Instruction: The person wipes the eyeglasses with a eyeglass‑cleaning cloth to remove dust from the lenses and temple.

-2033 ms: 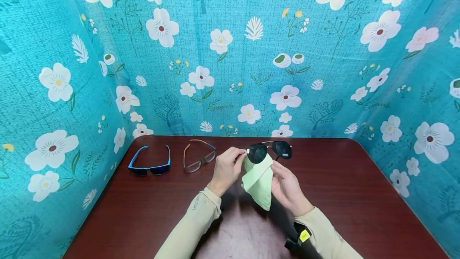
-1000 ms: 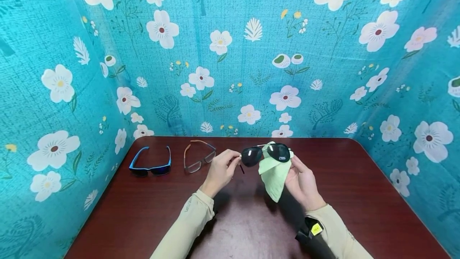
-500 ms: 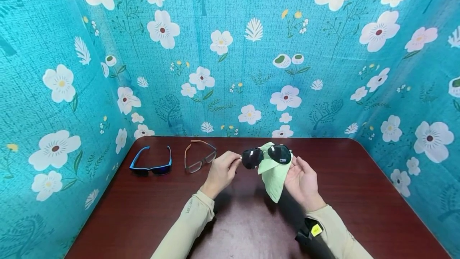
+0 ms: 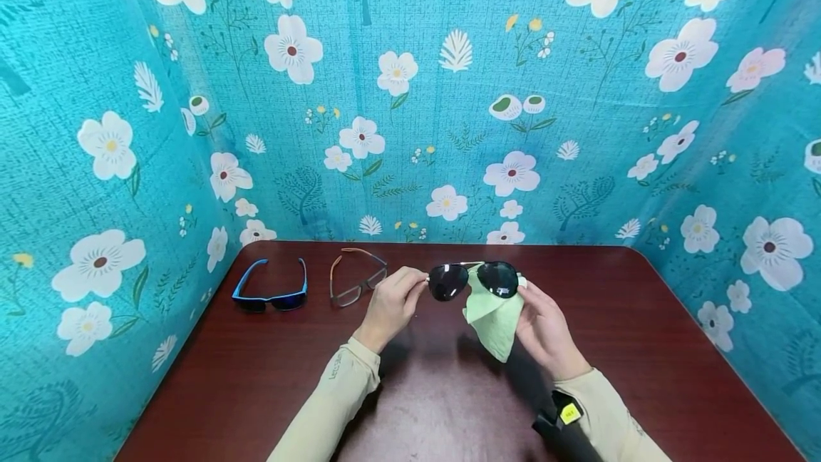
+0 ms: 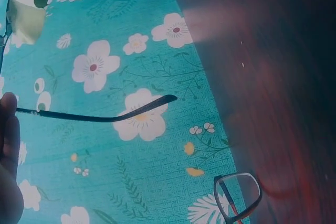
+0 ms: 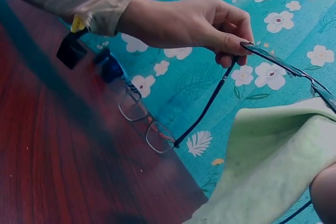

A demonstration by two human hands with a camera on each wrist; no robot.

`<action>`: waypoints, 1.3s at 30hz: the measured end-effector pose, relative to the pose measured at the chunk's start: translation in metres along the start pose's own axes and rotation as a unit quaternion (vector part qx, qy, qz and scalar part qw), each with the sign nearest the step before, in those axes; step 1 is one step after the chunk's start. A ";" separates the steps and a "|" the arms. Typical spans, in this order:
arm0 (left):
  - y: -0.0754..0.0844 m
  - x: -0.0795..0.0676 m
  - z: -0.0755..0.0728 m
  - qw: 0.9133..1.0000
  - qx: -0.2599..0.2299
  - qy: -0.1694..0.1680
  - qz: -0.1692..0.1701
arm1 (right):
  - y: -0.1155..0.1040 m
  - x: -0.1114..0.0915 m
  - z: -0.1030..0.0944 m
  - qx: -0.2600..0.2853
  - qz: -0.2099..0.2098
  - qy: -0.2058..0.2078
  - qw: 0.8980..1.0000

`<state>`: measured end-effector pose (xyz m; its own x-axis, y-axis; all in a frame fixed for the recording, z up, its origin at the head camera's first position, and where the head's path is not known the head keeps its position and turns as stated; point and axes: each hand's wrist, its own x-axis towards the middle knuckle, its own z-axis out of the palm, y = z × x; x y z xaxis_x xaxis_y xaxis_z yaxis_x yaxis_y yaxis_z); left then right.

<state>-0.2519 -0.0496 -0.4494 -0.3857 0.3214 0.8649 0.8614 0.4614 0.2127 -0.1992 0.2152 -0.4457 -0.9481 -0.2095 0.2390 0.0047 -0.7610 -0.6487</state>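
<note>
Aviator sunglasses (image 4: 474,281) with dark lenses are held up over the table, lenses facing me. My left hand (image 4: 391,305) pinches them by the hinge at their left end. In the left wrist view a black temple arm (image 5: 105,118) sticks out from the fingers of that hand. My right hand (image 4: 546,326) holds a pale green cloth (image 4: 497,326) at the right lens, with the thumb by the frame's right end. The cloth lies behind that lens and drapes below it. Most of the right hand's fingers are hidden behind the cloth.
Blue-framed sunglasses (image 4: 269,301) lie at the table's back left. Beside them are clear eyeglasses (image 4: 349,295) with orange-brown arms. A flowered turquoise curtain (image 4: 410,155) rises behind the dark red table (image 4: 641,348) and along its sides.
The cloth and my right hand have shifted right, from the left lens to the right lens. The sunglasses have moved slightly left. Lately the right thumb has come in against the frame's end.
</note>
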 end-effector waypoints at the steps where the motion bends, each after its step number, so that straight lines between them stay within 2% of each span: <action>1: 0.000 0.000 0.000 1.000 -0.002 -0.007 -0.001 | -0.001 0.000 0.001 -0.008 -0.003 0.003 1.000; 7: 0.000 -0.003 -0.003 0.998 -0.008 -0.055 -0.008 | -0.003 -0.001 0.000 -0.021 -0.012 -0.012 1.000; 11: -0.001 -0.003 -0.009 0.996 -0.011 -0.086 -0.003 | -0.004 -0.003 -0.003 0.003 -0.007 -0.058 0.998; 15: -0.001 -0.003 -0.012 0.995 -0.016 -0.097 0.009 | -0.001 -0.003 -0.005 0.051 0.003 -0.116 0.992; 18: -0.001 -0.003 -0.012 0.995 -0.010 -0.093 0.023 | 0.001 -0.002 -0.006 0.078 0.002 -0.139 0.987; 21: 0.000 -0.003 -0.014 0.996 0.005 -0.080 0.038 | 0.002 -0.002 -0.005 0.080 -0.003 -0.136 0.987; 29: 0.002 -0.002 -0.019 0.998 0.025 -0.037 0.049 | 0.000 -0.005 -0.001 -0.018 -0.006 -0.043 0.999; 32: 0.002 -0.003 -0.019 0.998 0.025 -0.023 0.047 | 0.000 -0.006 -0.002 -0.032 -0.005 -0.031 0.999; 36: 0.001 -0.006 -0.017 0.998 0.021 -0.014 0.051 | 0.001 -0.006 -0.004 0.004 0.002 -0.059 0.998; 39: 0.001 -0.008 -0.014 0.998 0.017 -0.021 0.059 | 0.003 -0.005 -0.005 0.064 0.009 -0.100 0.993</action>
<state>-0.2432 -0.0634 -0.4496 -0.2970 0.4084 0.8632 0.8896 0.4467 0.0947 -0.1956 0.2165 -0.4525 -0.8660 -0.3311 0.3748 0.0734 -0.8255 -0.5597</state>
